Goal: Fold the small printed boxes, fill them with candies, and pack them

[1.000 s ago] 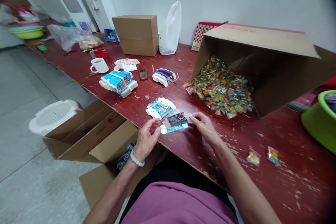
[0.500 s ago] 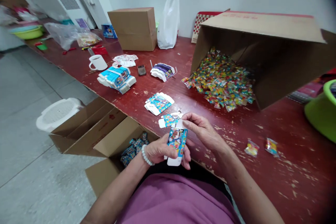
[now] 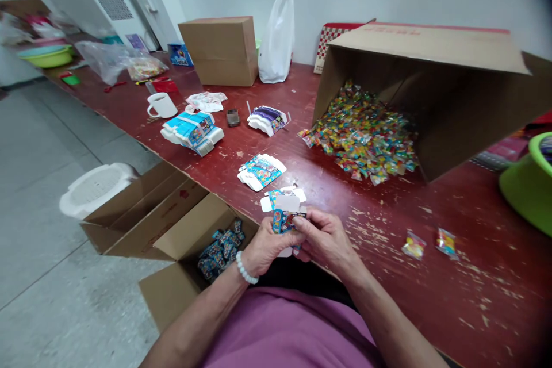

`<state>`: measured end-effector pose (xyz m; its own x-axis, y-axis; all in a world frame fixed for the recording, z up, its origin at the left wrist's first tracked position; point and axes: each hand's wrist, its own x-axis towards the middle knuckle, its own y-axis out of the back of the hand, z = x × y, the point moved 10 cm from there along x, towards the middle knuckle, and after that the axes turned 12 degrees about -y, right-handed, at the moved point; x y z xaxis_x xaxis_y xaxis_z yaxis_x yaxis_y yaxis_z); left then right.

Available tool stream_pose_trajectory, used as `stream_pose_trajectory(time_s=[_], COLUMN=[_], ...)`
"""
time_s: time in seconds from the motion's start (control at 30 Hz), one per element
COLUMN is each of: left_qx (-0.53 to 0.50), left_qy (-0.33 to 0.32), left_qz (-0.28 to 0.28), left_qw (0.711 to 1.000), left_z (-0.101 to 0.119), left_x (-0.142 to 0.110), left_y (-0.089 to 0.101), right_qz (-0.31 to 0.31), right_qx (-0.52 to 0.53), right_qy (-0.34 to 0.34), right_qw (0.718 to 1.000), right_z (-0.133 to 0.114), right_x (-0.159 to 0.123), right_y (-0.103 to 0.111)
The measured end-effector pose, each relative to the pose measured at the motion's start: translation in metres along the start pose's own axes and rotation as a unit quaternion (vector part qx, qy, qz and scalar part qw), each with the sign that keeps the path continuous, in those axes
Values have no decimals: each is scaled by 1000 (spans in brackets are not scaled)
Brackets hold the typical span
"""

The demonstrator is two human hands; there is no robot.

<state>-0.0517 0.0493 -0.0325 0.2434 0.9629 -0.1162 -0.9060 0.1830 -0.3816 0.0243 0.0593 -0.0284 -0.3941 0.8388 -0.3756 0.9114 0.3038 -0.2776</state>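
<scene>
Small printed carton (image 3: 280,222) held at the near edge of the table (image 3: 371,282), in front of the person's body; the left hand (image 3: 264,250) is closed around its left side, thumb lying across the front; the right hand (image 3: 328,238) grips its right side, thumb against the printed face near the top; a white flap (image 3: 287,203) stands open at the upper end, while the lower end is partly covered by fingers, so whether it is closed cannot be told. Another flat carton (image 3: 271,201) lies just beyond the hands, with a stack of flat cartons (image 3: 261,171) farther on. Likely faults: thumb pressure on thin card could crease the face or bend the flap off its fold; a loosened grip could drop the carton over the table edge, towards the lap or the open box (image 3: 181,230) below, where small packets (image 3: 219,250) lie; a forward knuckle could nudge the flat carton out of place; the two wrapped sweets (image 3: 414,244), lying well apart to the right, seem at little risk.
</scene>
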Motion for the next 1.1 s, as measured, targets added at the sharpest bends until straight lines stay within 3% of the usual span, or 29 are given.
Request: stream_pose_trajectory(time_s=[0.2, 0.3, 0.37, 0.5, 0.67, 0.83, 0.93, 1.0, 1.1], left_qx=[52, 14, 3, 10, 46, 107, 118, 129, 144], left_qy=[-32, -55, -85, -130, -122, -81, -78, -80, -82], left_qz=[-9, 42, 77, 101, 90, 85, 53, 34, 21], left_qw=[998, 998, 993, 986, 987, 987, 988, 988, 986], left_z=[10, 18, 22, 25, 24, 21, 22, 23, 23], left_x=[3, 1, -2, -7, -6, -5, -2, 0, 2], left_y=[5, 15, 19, 16, 15, 24, 23, 22, 22], right_qz=[134, 109, 96, 128, 126, 128, 94, 63, 65], right_qx=[-142, -157, -114, 8, -8, -67, -107, -85, -12], right_qy=[87, 71, 69, 77, 134, 83, 68, 42, 10], right_qw=[977, 979, 986, 989, 983, 986, 987, 994, 998], right_z=[-30, -29, -25, -10, -11, -18, -28, -26, -19], right_x=[-6, -5, -4, -4, -6, -4, -2, 2, 9], right_y=[28, 25, 23, 27, 27, 36, 34, 32, 38])
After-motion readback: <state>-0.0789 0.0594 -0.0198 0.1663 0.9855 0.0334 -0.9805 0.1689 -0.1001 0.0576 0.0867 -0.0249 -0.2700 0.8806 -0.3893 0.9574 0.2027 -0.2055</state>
